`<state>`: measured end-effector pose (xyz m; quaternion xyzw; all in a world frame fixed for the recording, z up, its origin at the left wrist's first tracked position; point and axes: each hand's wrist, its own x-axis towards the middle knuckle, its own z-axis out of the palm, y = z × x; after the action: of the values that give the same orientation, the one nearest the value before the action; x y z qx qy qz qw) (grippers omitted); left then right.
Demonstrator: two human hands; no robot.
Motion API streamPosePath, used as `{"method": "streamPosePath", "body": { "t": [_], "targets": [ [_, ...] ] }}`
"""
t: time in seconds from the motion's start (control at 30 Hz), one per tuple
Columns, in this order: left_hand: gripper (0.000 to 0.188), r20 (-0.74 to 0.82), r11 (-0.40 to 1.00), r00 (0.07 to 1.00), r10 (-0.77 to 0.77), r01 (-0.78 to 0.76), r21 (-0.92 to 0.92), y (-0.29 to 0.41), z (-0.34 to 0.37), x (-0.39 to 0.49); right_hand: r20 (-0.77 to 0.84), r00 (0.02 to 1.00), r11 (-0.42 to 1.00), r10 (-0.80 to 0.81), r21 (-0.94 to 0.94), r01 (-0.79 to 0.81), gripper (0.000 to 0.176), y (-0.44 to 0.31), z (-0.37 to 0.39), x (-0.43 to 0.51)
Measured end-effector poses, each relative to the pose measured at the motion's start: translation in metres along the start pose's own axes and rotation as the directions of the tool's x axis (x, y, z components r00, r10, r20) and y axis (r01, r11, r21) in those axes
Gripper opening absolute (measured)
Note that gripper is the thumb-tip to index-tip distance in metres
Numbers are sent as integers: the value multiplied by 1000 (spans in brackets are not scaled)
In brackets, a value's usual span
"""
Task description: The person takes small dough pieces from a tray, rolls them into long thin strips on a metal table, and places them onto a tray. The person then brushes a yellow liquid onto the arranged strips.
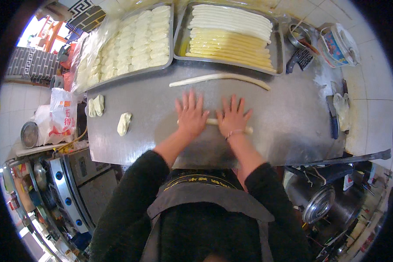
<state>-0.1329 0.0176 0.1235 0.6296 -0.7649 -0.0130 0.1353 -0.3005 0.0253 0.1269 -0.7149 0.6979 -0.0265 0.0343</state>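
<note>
My left hand [191, 114] and my right hand [233, 118] lie flat, fingers spread, on a short dough rope [212, 121] on the metal worktop. Its ends show beside my palms; the rest is hidden under them. Beyond my fingertips lies a longer, slightly curved dough rope [216, 77]. To the left sit a single dough piece [124, 124] and a pair of dough pieces [96, 105]. At the back, a metal tray [231, 62] holds rows of long dough ropes, the nearer ones yellowish and glossy. Another metal tray [171, 36] holds rows of short dough pieces, partly under plastic film.
A metal bowl [299, 36], a dark-bladed scraper or brush [301, 60] and a white bucket [339, 46] stand back right. A knife [332, 116] lies along the right edge. White plastic bags [64, 114] stand beyond the left edge. A metal lid [318, 203] is below right.
</note>
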Motion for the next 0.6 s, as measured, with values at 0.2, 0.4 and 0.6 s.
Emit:
{"method": "streamPosePath", "body": {
  "t": [0.2,0.4,0.6],
  "targets": [
    [65,184,776,793,580,-469,-422,14,-17,-47,173,940,956,-293,79,283,54,7,-6,-71],
    [63,290,923,879,379,-334,-194,27,-9,-57,190,970,986,-153,98,136,50,11,-1,-72],
    [61,275,953,916,293,-257,-160,27,-5,-4,-115,990,995,-83,-67,76,52,28,2,-13]
  ]
}}
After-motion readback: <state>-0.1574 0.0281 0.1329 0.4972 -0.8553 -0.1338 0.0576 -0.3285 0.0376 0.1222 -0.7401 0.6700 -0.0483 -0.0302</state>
